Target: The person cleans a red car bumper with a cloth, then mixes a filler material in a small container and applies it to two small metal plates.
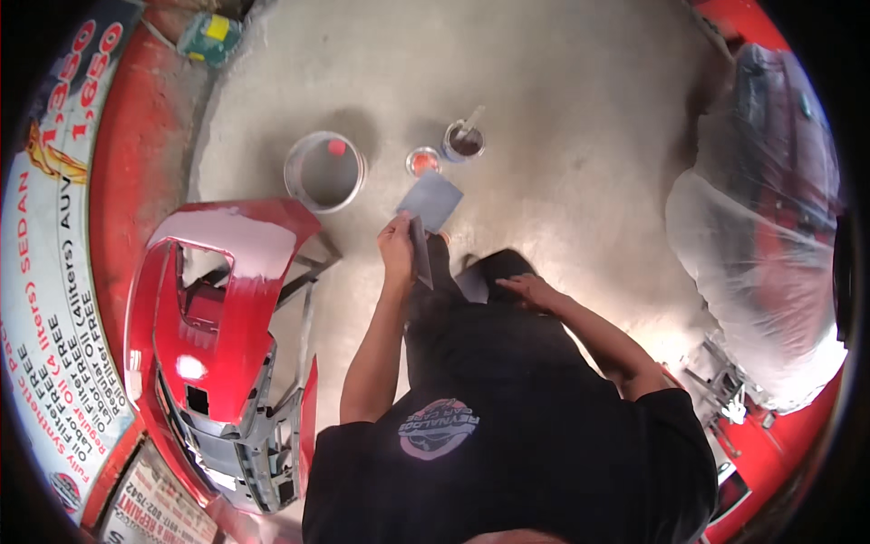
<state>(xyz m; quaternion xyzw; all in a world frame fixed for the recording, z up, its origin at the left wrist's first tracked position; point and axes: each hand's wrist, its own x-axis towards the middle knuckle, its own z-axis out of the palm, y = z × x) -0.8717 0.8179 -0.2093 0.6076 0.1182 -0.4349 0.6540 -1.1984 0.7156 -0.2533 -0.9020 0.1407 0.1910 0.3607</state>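
Black shirt cloth (pixel 544 408) is spreading out closest to the camera, soft and matte. Beyond it, the left fingers (pixel 399 223) are clamping on a thin dark sheet (pixel 420 253), which is slanting along their inner side. A flat, square blue-grey sheet (pixel 430 199) is showing just past the fingertips, its near corner meeting them; whether they are also gripping it, I cannot tell. The right fingers (pixel 513 285) are reaching over dark cloth near a smooth grey piece (pixel 472 284); whether they are pinching anything is unclear. On the concrete floor (pixel 580 136), a small round tin (pixel 423 162) is holding orange-red matter beside a dark-filled can (pixel 465 143) with a pale stick (pixel 472 120). Glossy and curved, a red bumper (pixel 249 313) is bearing a matte pinkish-grey patch (pixel 263 239); wrinkled translucent plastic (pixel 716 245) is draping at right.
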